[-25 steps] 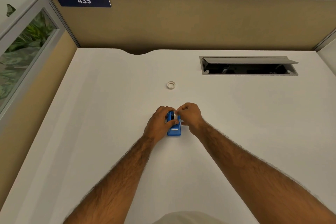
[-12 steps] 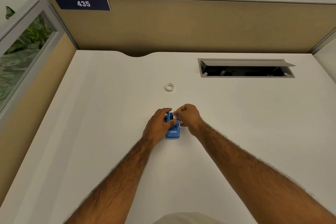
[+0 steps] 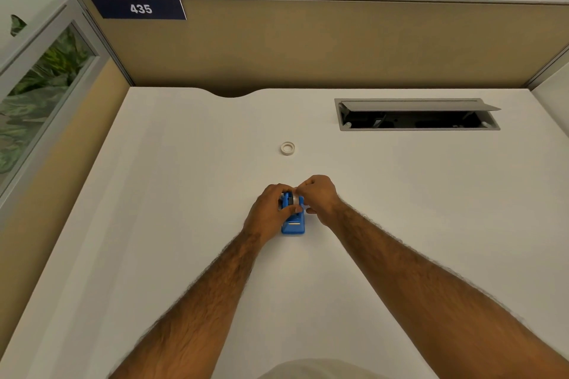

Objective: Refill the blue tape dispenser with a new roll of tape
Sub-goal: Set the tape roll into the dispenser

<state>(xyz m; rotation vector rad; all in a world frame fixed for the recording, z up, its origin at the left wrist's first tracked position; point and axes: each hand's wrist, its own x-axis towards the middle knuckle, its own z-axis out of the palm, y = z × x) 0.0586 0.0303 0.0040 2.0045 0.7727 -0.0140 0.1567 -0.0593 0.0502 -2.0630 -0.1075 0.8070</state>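
A small blue tape dispenser (image 3: 293, 225) stands on the white desk (image 3: 184, 194), its cutter end toward me. My left hand (image 3: 268, 212) wraps its left side and holds it down. My right hand (image 3: 318, 196) pinches a clear tape roll (image 3: 296, 200) sitting in the dispenser's far end, fingers closed over its top and right side. Most of the roll is hidden by my fingers. A second, white ring-shaped tape roll or core (image 3: 287, 148) lies flat on the desk farther away, apart from both hands.
A cable hatch (image 3: 415, 115) with its lid raised is set into the desk at the back right. A tan partition (image 3: 338, 46) with a "435" label closes the far edge. A glass panel borders the left side.
Both hands and the dispenser stay in place. My right fingers have shifted slightly on the roll at the dispenser's far end; the camera has tilted a little.
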